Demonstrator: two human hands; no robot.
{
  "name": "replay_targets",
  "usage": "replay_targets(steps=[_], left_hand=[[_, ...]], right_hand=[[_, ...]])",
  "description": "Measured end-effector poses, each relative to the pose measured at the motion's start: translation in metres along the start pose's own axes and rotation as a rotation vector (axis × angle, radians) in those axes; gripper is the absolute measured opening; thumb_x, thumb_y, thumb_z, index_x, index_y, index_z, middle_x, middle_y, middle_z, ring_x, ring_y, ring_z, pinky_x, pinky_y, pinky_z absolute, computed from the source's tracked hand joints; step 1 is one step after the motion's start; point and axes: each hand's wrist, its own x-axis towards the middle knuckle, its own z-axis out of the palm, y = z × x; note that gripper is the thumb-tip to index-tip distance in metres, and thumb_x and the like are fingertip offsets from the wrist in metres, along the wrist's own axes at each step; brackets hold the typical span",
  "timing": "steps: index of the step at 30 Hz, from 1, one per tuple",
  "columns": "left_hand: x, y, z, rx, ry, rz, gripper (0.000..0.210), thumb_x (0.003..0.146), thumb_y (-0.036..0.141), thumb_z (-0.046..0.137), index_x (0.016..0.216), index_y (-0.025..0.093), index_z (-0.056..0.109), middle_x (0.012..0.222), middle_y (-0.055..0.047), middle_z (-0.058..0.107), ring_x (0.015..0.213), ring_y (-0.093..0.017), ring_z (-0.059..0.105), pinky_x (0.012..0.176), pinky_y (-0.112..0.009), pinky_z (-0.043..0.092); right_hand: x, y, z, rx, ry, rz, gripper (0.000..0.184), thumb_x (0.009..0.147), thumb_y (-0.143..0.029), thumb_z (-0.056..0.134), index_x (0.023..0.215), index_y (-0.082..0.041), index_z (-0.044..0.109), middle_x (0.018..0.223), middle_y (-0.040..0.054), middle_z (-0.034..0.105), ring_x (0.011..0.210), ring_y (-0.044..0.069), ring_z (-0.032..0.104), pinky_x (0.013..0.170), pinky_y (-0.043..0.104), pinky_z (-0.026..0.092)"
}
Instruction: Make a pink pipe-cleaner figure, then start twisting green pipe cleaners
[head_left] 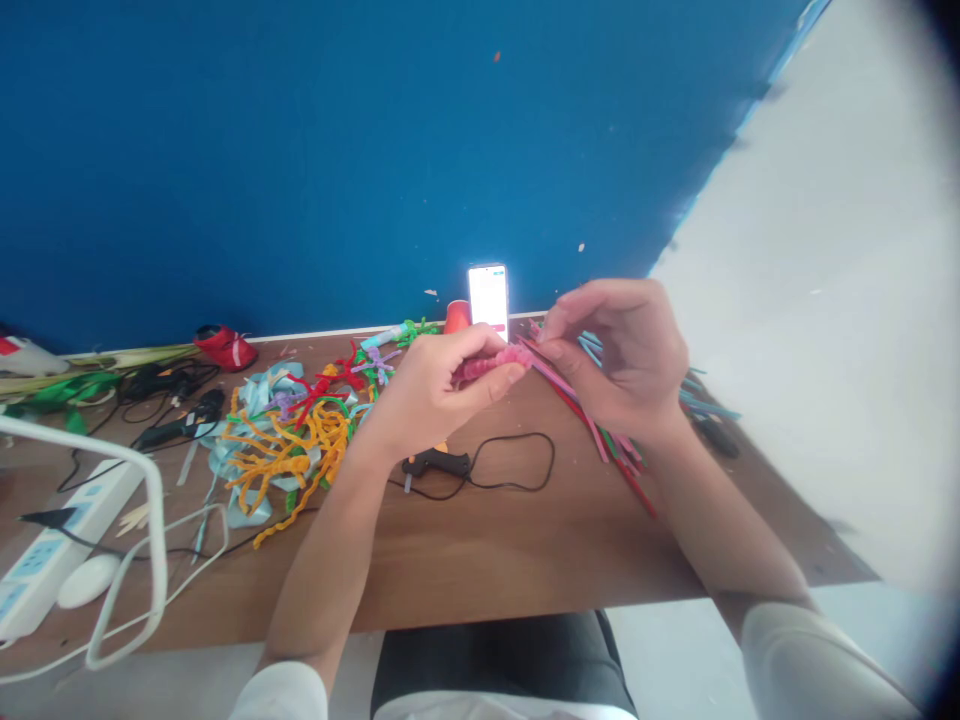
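Note:
My left hand (439, 385) is closed around a pink fuzzy pipe cleaner (514, 356), with the thumb pressing near its bunched end. My right hand (626, 350) is just to the right, thumb and forefinger pinched together. A thin strand of the pink pipe cleaner seems to run into that pinch, though the fingers partly hide it. Beneath and behind the right hand lie loose pipe cleaners (630, 478) in red, pink and green. A black glue gun (436, 462) rests on the table below my left hand.
A lit phone (489, 298) leans upright near the blue wall, beside a red cup (457, 317). Orange twisted pipe cleaners (281, 462) and light blue ribbon pile up on the left. A white power strip (71, 540) and cables occupy the brown table's (525, 560) left end.

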Motion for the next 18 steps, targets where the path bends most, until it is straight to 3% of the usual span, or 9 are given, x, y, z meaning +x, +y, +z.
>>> replay_targets(steps=[3, 7, 12, 18], left_hand=[[0.0016, -0.001, 0.002, 0.113, 0.037, 0.022, 0.02, 0.091, 0.037, 0.066, 0.093, 0.018, 0.069, 0.075, 0.001, 0.066, 0.064, -0.01, 0.053, 0.06, -0.022, 0.04], [0.004, -0.0047, 0.0021, 0.199, 0.057, 0.041, 0.018, 0.089, 0.035, 0.068, 0.093, 0.018, 0.07, 0.086, -0.002, 0.072, 0.074, -0.013, 0.058, 0.069, -0.025, 0.043], [0.0046, -0.0052, 0.0, 0.225, 0.088, 0.058, 0.018, 0.088, 0.036, 0.069, 0.093, 0.018, 0.072, 0.085, -0.002, 0.074, 0.076, -0.014, 0.061, 0.07, -0.026, 0.044], [0.0028, -0.0041, 0.0003, 0.284, 0.119, 0.069, 0.012, 0.087, 0.03, 0.069, 0.091, 0.018, 0.071, 0.083, -0.002, 0.073, 0.075, -0.014, 0.061, 0.068, -0.026, 0.042]], right_hand=[[0.0012, 0.0008, -0.0011, -0.02, 0.036, 0.085, 0.032, 0.093, -0.026, 0.067, 0.122, -0.031, 0.055, 0.089, 0.0003, 0.064, 0.077, 0.016, 0.064, 0.064, 0.031, 0.056], [0.0016, 0.0012, -0.0004, -0.015, -0.035, 0.15, 0.033, 0.096, -0.031, 0.062, 0.128, -0.03, 0.053, 0.092, 0.0017, 0.062, 0.079, 0.017, 0.064, 0.066, 0.033, 0.056], [0.0013, -0.0022, 0.0008, 0.014, -0.088, 0.147, 0.032, 0.099, -0.028, 0.057, 0.13, -0.029, 0.053, 0.09, 0.0009, 0.062, 0.08, 0.017, 0.064, 0.07, 0.033, 0.055], [0.0027, -0.0045, 0.0024, 0.006, -0.135, 0.097, 0.049, 0.092, -0.022, 0.066, 0.136, -0.029, 0.048, 0.093, 0.0002, 0.065, 0.079, 0.016, 0.064, 0.065, 0.032, 0.054]])
